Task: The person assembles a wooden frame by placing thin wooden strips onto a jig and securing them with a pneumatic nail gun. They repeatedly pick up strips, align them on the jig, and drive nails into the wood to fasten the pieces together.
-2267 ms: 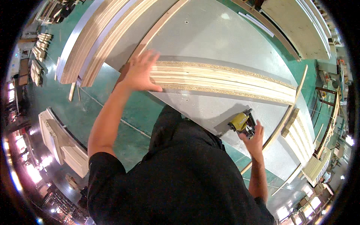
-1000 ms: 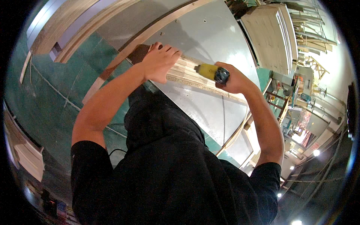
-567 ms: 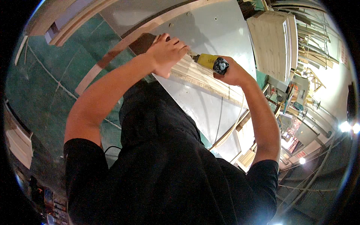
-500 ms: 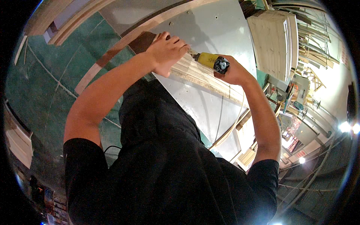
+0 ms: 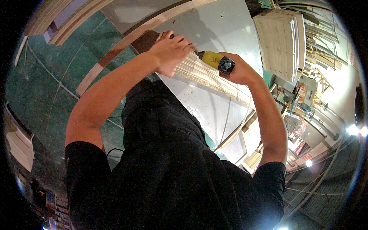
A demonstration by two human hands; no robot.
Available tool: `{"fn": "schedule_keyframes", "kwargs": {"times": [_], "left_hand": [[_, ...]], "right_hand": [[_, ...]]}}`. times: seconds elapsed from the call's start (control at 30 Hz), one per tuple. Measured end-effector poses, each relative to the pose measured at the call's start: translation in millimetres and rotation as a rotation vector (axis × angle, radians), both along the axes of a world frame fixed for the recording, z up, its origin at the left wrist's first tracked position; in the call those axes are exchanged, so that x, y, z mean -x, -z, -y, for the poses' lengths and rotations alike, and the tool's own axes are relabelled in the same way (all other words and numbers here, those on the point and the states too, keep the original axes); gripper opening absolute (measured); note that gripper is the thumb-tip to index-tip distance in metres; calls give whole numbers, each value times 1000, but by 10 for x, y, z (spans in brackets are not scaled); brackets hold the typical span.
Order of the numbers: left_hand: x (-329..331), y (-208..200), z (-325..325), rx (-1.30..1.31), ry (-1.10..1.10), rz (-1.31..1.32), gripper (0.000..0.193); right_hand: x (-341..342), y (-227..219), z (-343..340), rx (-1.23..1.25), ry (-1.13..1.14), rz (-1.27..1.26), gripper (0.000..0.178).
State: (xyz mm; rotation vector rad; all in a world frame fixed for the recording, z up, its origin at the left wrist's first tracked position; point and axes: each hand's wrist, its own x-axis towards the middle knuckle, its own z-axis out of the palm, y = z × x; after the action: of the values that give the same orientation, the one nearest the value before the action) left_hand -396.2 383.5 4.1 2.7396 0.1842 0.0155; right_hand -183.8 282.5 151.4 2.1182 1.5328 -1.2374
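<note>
My left hand (image 5: 170, 51) presses flat on the near end of a stack of pale wooden strips (image 5: 209, 78) lying on a grey worktable (image 5: 222, 23). My right hand (image 5: 239, 71) grips a yellow and black power tool (image 5: 215, 61), whose nose points at the strips just beside my left fingers. The tool's tip is partly hidden behind my left hand. A thin hose or cable (image 5: 226, 122) trails from the tool down across the table.
A long wooden rail (image 5: 126, 42) runs along the table's left edge above the green floor (image 5: 46, 84). Stacked pale panels (image 5: 280, 38) stand at the upper right. More boards (image 5: 57, 15) lie at the upper left, and machinery (image 5: 303, 92) stands to the right.
My right hand has brought the yellow tool up from beside the table to the strips. My left hand stays pressed on the stack, and my view has swung toward the strips' end.
</note>
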Motion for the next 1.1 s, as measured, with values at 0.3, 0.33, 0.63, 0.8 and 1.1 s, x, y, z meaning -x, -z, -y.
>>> {"fn": "schedule_keyframes", "kwargs": {"times": [0.3,0.33,0.63,0.8,1.1], "left_hand": [[-10,8,5,34,-5,-15,114],[-21,1,3,50,-3,-21,114],[-63,-40,29,26,-26,-60,114],[-241,-338,127,-69,-45,-254,117],[-1595,-306,1510,-96,98,-102,124]], "right_hand": [[-85,83,100,-134,-57,-57,44],[-121,93,121,-153,-65,-83,44],[-607,-36,804,108,62,-22,47],[-1476,58,1965,20,220,16,41],[-2243,123,2645,83,233,81,60]]}}
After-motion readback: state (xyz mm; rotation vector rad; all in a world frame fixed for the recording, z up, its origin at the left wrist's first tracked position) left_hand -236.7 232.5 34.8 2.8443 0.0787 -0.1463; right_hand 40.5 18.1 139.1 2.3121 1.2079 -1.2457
